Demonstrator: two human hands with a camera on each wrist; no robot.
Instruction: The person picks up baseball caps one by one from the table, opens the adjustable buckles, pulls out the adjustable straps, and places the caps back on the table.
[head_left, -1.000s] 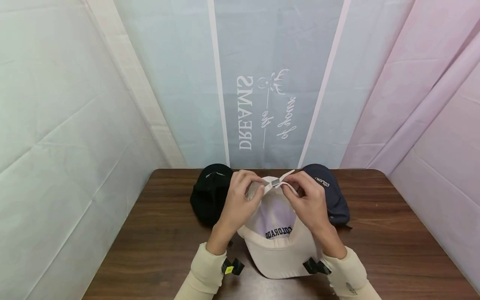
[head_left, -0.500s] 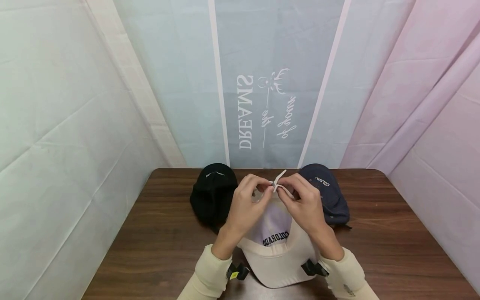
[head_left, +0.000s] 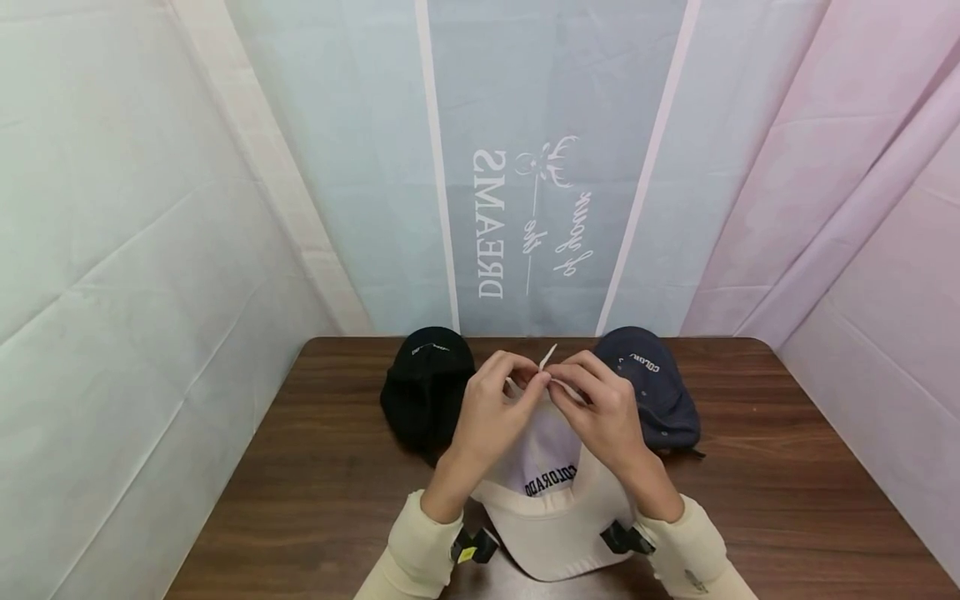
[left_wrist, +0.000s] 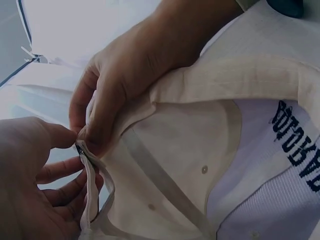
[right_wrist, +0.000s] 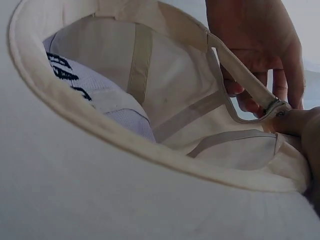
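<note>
A cream baseball cap is held brim toward me with its hollow inside up; black COLORADO lettering shows mirrored on the lavender panel. At its rear, my left hand pinches the adjustment strap beside the buckle. My right hand pinches the strap from the other side, its fingertips meeting the left ones. Between them the strap's loose end sticks up. In the right wrist view the metal buckle sits at the fingertips. The left wrist view shows the strap looping past the left fingers.
Beyond my left hand a black cap lies on the wooden table. A navy cap lies beyond my right hand. Fabric curtains hang around the table's back and sides.
Both hands have drawn together, and their fingers now cover the buckle in the head view. The strap's loose end has shifted left, and the cap's brim has come slightly nearer me.
</note>
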